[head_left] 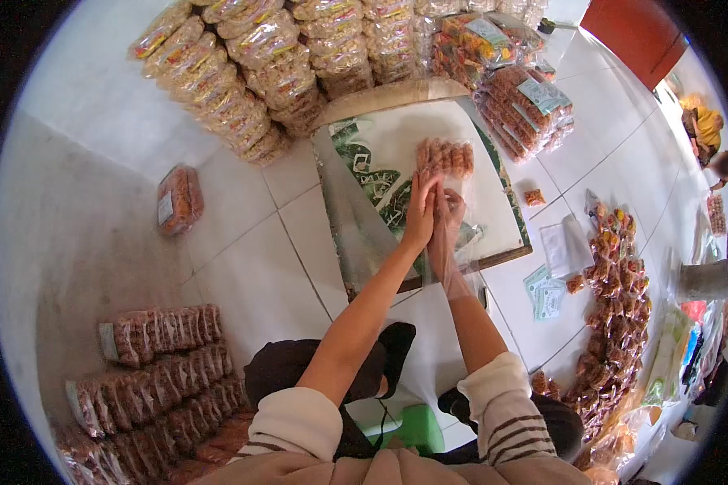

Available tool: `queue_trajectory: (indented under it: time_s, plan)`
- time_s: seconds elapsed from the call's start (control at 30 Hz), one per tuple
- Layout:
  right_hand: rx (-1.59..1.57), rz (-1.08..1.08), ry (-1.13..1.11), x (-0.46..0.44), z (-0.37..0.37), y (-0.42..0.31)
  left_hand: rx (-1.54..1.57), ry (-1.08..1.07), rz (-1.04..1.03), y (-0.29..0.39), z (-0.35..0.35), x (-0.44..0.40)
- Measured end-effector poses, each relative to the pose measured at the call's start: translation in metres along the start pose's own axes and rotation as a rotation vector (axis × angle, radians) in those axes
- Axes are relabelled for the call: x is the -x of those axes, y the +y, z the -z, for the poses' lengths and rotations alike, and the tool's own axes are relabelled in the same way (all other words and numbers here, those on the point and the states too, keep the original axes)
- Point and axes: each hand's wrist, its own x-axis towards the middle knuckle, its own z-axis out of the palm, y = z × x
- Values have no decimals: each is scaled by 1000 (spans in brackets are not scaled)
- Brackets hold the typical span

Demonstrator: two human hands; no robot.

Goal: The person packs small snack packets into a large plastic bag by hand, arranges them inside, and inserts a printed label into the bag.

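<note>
Pale bags [277,74] in stacked columns
At the right appear a person in yellow [708,129] and a reddish-brown panel [632,36].

The low surface [403,126], white with dark green printed patches, stands on the white tiled floor [303,242]. A row of brown snacks [446,156] in clear plastic lies on its far half. Right of it, green papers [545,293], a whitish sheet [566,247] and many small snack packets [615,323] lie on the floor.

Both forearms [352,323] stretch forward and converge, the left hand [421,208] touching the right hand [446,217].
</note>
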Motion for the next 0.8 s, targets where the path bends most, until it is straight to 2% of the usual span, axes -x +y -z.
queue_trajectory:
  time_s: [0.03, 0.07, 0.1, 0.17, 0.23, 0.3, 0.37, 0.4, 0.47, 0.5, 0.53, 0.57, 0.6, 0.63, 0.67, 0.7, 0.73, 0.8]
  plan:
    - [-142, -129, -10, -4, 2, 3, 7, 3, -5, 6, -1, -1]
    - [-134, -120, -8, -3, 9, 6, -1, 43, 21, 12, -3, -1]
    - [349, 303, -60, 3, 18, 0, -6, 82, 48, 15, -7, 1]
    - [843, 731, -111, 16, 30, -12, 12, 124, 101, 21, -9, 0]
    - [360, 599, -358, 38, 36, -53, -107, 145, 60, 13, -12, -1]
    - [629, 532, -512, 63, 74, -26, -72, 157, 69, 16, -12, -5]
    - [1022, 304, -896, 83, 111, -32, -518, 163, 234, 26, -13, -5]
    - [1044, 301, -883, 92, 133, -48, -496, 157, 227, 28, -17, -6]
    - [1099, 388, -1310, 105, 178, -95, -872, 341, 319, 37, -29, -11]
    - [1155, 173, -1290, 107, 200, -113, -852, 330, 294, 50, -36, -12]
    - [1195, -46, -1253, 111, 227, -129, -884, 308, 224, 68, -44, -12]
    - [1166, 18, -1070, 115, 266, -129, -915, 282, 150, 88, -56, -9]
    - [1210, -113, -908, 120, 292, -150, -630, 264, 101, 114, -72, 0]
    - [1236, 109, -666, 123, 343, -131, -614, 232, 72, 130, -92, 8]
    - [1178, -22, -406, 136, 374, -144, -588, 86, -21, 142, -112, 18]
    - [872, 201, -172, 153, 410, -143, -560, -58, -112, 152, -131, 28]
    - [811, 311, 132, 169, 443, -134, -547, -86, -139, 160, -151, 38]
    - [585, 81, 660, 230, 466, -136, -330, -254, -413, 167, -188, 66]
